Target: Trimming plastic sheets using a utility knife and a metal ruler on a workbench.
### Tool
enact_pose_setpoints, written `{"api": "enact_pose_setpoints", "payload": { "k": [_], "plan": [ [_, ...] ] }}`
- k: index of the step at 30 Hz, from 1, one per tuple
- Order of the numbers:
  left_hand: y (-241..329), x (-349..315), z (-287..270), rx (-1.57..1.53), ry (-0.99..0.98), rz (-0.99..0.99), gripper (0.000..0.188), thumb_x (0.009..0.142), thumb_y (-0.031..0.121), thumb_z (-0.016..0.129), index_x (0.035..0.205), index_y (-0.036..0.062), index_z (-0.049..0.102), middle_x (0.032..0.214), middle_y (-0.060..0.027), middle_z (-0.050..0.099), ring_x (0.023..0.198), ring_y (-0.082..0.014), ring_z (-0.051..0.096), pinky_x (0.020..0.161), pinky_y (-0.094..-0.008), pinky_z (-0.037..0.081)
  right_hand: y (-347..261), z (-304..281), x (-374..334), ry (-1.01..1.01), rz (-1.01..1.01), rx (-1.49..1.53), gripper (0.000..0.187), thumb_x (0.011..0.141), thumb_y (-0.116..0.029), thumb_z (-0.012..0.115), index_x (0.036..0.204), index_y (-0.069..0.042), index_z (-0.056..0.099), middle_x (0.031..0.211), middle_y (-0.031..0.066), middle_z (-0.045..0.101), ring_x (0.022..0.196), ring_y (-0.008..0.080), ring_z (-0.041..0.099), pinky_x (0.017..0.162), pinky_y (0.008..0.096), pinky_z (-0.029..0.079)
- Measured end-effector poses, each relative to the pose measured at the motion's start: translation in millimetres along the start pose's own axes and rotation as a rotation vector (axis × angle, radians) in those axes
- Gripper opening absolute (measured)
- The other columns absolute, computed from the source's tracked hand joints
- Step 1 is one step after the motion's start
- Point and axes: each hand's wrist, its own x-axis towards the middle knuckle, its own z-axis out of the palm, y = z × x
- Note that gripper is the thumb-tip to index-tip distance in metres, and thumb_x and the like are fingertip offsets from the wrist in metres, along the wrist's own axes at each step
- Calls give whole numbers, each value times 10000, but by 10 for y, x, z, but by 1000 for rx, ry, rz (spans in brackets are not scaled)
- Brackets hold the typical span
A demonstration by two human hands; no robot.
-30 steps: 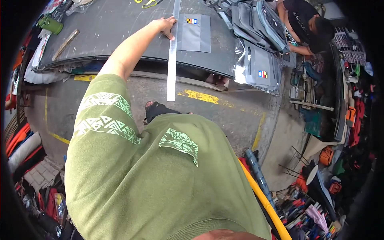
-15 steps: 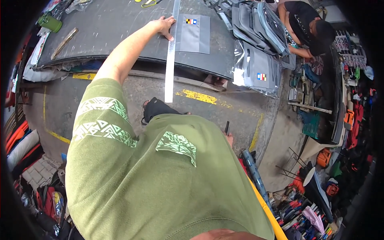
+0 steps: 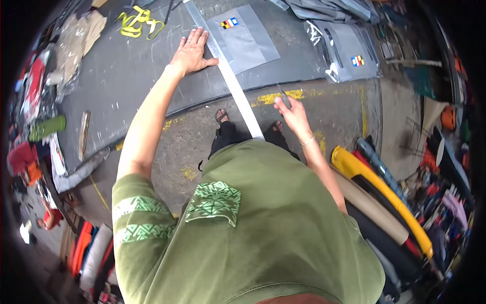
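Since half a second ago, the right hand (image 3: 294,119) has come out from beside the shirt, where only a small part of it showed, to just off the table's front edge, and the view has swung so that the ruler slants. Largest is the dark table (image 3: 119,109), its top scuffed with pale marks. To the person's right, beyond the forearm, lies a yellow roll (image 3: 379,202) among other rolls. Across the table runs the long metal ruler (image 3: 230,81), its near end jutting over the edge toward the shirt. Grey goods in clear plastic (image 3: 349,50) lie at the table's right end. Flat on the tabletop, the grey panel (image 3: 245,43) lies along the ruler's right side; whether its edge passes underneath, I cannot tell. On the other side, the left hand (image 3: 190,54) is spread palm down, thumb touching the ruler. Yellow strapping (image 3: 136,23) lies loosely looped farther left. The right hand's fingers are closed around a slim dark tool (image 3: 284,97), which points up toward the table. Smallest is the panel's colourful flag patch (image 3: 229,23), near its far end.
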Motion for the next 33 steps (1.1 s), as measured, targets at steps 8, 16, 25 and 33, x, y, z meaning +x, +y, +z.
{"api": "enact_pose_setpoints", "payload": {
  "k": [8, 16, 25, 33],
  "plan": [
    [-67, -69, 242, -167, 210, 78, 1218, 756, 783, 710, 1598, 7, 294, 1690, -215, 214, 1585, -354, 167, 1271, -549, 190, -711, 888, 77, 86, 133, 70, 436, 921, -429, 744, 912, 7, 751, 662, 118, 684, 609, 177, 653, 622, 351, 509],
    [-75, -103, 305, -249, 289, 88, 1213, 753, 744, 747, 1592, -7, 299, 1686, -218, 227, 1588, -350, 157, 1279, -557, 140, -747, 1094, 59, 234, 145, 170, 371, 894, -360, 777, 903, 10, 757, 678, 123, 704, 632, 147, 660, 625, 335, 511],
    [-96, -98, 306, -310, 333, 132, 1156, 766, 684, 788, 1570, -19, 344, 1662, -240, 278, 1582, -370, 176, 1271, -576, 109, -794, 1104, 35, 290, 152, 201, 382, 880, -351, 800, 894, 28, 749, 688, 116, 702, 648, 112, 629, 636, 319, 506],
    [39, -162, -18, -334, 102, 39, 1162, 779, 545, 820, 1584, -62, 243, 1660, -309, 187, 1575, -430, 132, 1270, -583, 112, -771, 1107, 17, 272, 185, 245, 264, 895, -267, 826, 896, -8, 772, 713, -17, 600, 666, 70, 513, 631, 272, 433]
  ]
}}
